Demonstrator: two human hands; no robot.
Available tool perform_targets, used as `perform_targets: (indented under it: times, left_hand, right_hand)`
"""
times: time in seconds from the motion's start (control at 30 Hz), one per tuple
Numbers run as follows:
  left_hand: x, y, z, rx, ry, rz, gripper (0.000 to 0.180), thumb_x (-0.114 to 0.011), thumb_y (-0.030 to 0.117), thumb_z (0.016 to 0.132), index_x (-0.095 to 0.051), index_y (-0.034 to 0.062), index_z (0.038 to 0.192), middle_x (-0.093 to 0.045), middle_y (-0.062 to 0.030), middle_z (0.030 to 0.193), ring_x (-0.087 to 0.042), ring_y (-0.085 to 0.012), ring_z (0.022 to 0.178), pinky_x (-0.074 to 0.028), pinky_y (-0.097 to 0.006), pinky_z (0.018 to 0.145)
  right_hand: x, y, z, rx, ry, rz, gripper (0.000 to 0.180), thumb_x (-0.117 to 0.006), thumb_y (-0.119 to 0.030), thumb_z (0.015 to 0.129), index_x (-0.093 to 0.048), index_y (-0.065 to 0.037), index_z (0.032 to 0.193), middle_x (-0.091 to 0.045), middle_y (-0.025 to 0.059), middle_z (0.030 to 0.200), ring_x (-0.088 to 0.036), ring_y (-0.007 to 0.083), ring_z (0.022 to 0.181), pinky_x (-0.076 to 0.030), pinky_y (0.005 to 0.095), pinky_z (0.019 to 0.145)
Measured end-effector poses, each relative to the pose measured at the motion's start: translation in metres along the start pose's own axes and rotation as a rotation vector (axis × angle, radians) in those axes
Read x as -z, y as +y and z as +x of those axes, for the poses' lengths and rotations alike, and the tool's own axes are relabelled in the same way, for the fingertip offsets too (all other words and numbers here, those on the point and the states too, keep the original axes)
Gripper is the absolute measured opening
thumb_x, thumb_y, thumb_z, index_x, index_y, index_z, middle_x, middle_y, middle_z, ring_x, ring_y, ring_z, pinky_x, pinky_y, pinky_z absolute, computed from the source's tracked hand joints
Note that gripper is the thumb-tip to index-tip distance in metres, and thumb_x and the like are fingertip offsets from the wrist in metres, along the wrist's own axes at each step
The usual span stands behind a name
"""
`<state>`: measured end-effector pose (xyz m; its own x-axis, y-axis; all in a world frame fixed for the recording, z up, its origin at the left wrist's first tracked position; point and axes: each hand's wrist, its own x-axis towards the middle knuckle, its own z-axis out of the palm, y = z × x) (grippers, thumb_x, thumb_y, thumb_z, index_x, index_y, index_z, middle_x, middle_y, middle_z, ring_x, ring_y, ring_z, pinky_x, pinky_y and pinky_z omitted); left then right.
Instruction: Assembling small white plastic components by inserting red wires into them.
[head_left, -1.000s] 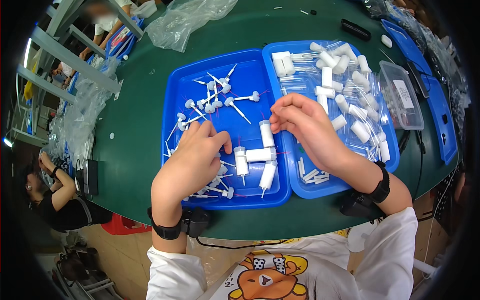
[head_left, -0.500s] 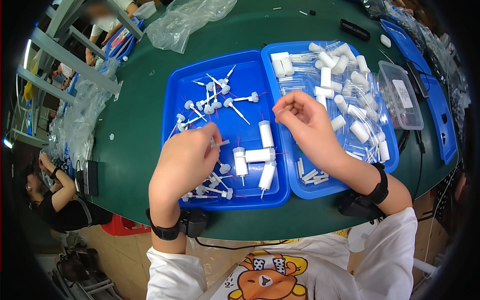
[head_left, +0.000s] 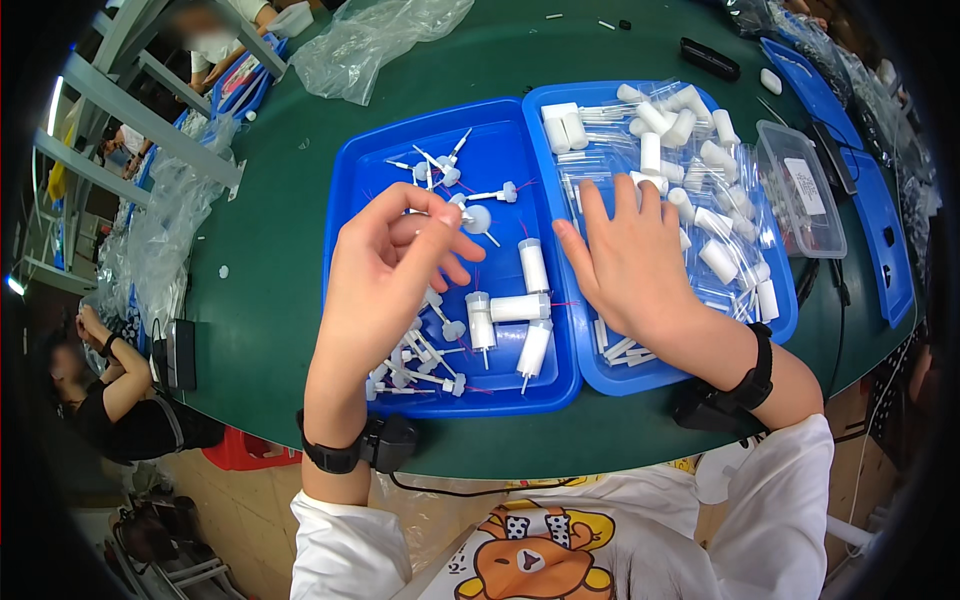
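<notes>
My left hand (head_left: 400, 250) pinches a small part with a round translucent white cap (head_left: 479, 220) between thumb and forefinger, above the left blue tray (head_left: 345, 170). The hand covers the rest of that part. Below it in the tray lie several similar thin white stems with round caps (head_left: 430, 380) and fine red wires. Beside them are several thicker white cylinders in clear sleeves (head_left: 520, 310). My right hand (head_left: 635, 260) is spread, palm down, over the right blue tray (head_left: 650, 385). Its fingertips reach the clear tubes and white foam-like cylinders (head_left: 683, 130); whether they touch is unclear.
A clear plastic box (head_left: 810, 190) and a blue tray (head_left: 885, 250) lie at the right. Crumpled plastic bags (head_left: 365, 45) and a black case (head_left: 710, 58) sit toward the back. A grey metal frame (head_left: 150, 110) stands left. Other people (head_left: 100, 390) sit at the left.
My left hand has lifted and turned, bringing the capped part up and to the right. The right hand has gone from curled fingers to spread ones, lowered over the right tray.
</notes>
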<state>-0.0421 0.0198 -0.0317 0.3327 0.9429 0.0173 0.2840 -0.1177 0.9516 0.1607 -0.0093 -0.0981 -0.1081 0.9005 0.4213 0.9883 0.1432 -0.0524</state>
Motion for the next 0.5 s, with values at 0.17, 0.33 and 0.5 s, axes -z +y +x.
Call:
perform_targets:
  times: [0.17, 0.33, 0.5]
  left_hand:
    - [-0.001, -0.006, 0.000, 0.045, -0.047, -0.354, 0.011, -0.046, 0.015, 0.093, -0.049, 0.0042, 0.092, -0.064, -0.0144, 0.086, -0.061, -0.0149, 0.068, -0.046, -0.023, 0.060]
    - [-0.002, -0.015, 0.004, 0.056, -0.114, -0.652, 0.010, -0.045, 0.012, 0.092, -0.049, 0.0046, 0.097, -0.063, -0.0181, 0.097, -0.062, -0.0186, 0.081, -0.048, -0.028, 0.071]
    - [-0.001, -0.019, 0.006, 0.063, -0.233, -0.812, 0.013, -0.042, 0.011, 0.092, -0.050, 0.0030, 0.097, -0.062, -0.0171, 0.095, -0.062, -0.0208, 0.084, -0.048, -0.030, 0.075]
  right_hand:
    - [0.006, 0.004, 0.001, 0.031, -0.157, -0.166, 0.032, -0.060, -0.021, 0.078, -0.053, 0.001, 0.101, -0.049, 0.0176, 0.100, -0.050, 0.0311, 0.090, -0.043, 0.0381, 0.077]
    - [0.006, 0.005, -0.002, 0.103, -0.246, -0.163, 0.041, -0.063, -0.001, 0.066, -0.051, 0.003, 0.104, -0.047, 0.0174, 0.101, -0.051, 0.0279, 0.090, -0.046, 0.0298, 0.077]
    - [0.011, 0.003, 0.004, 0.142, -0.123, -0.018, 0.047, -0.061, 0.007, 0.064, -0.047, 0.006, 0.109, -0.043, 0.0203, 0.109, -0.051, 0.0309, 0.097, -0.049, 0.0332, 0.075]
